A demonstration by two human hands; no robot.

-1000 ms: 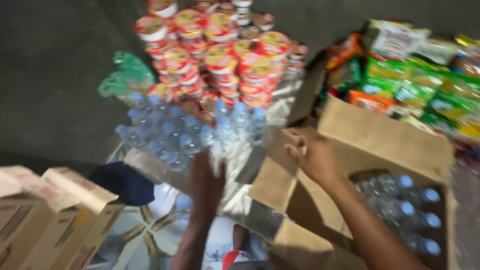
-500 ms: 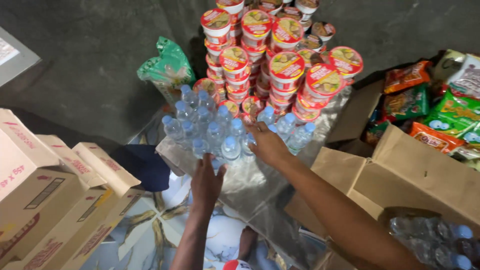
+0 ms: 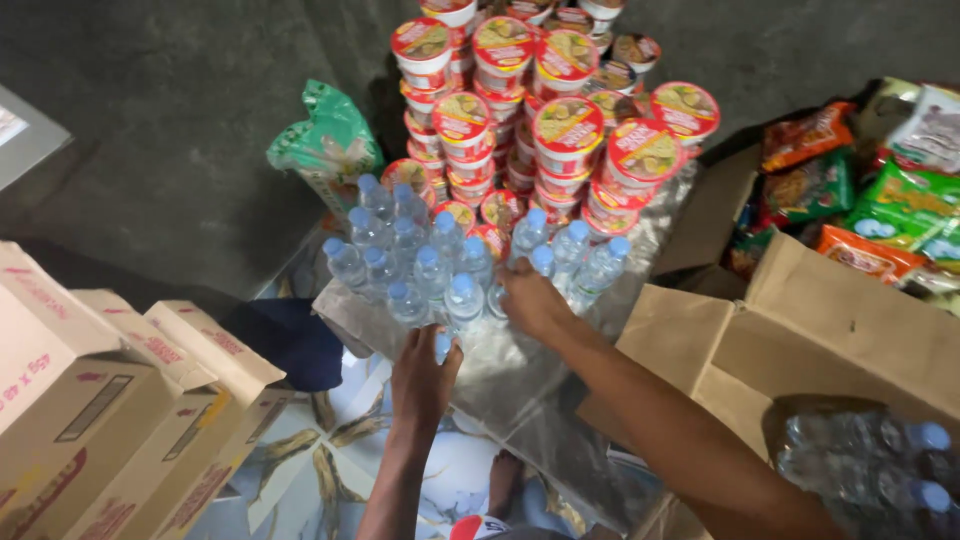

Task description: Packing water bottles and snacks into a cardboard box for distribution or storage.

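While left hand (image 3: 425, 375) grips a clear blue-capped bottle (image 3: 443, 345), right hand (image 3: 530, 300) fingers rest spread among ribbed plastic bottles (image 3: 420, 265).

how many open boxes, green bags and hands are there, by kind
open boxes: 1, holding water bottles
green bags: 1
hands: 2, left hand and right hand, both at the standing bottles
total: 4

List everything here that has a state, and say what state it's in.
Water bottles: capped, upright, clustered.
Noodle cups: sealed, stacked.
Right box: open, bottles inside.
Left boxes: flaps up.
Left hand: gripping one bottle.
Right hand: touching bottles.
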